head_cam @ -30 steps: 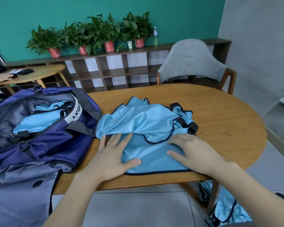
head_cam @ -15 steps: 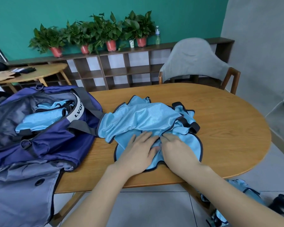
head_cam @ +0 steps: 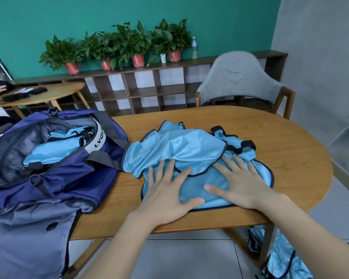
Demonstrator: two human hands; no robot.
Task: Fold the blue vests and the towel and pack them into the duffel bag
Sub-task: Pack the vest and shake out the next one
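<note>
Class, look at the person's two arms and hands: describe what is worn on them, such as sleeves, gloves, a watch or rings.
Nothing is worn. The left hand and right hand have no gloves, rings or watch, and both forearms are bare to the bottom edge, with no sleeve showing.

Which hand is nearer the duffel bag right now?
Left. The left hand presses the vest on the side toward the duffel bag; the right hand presses farther away.
</note>
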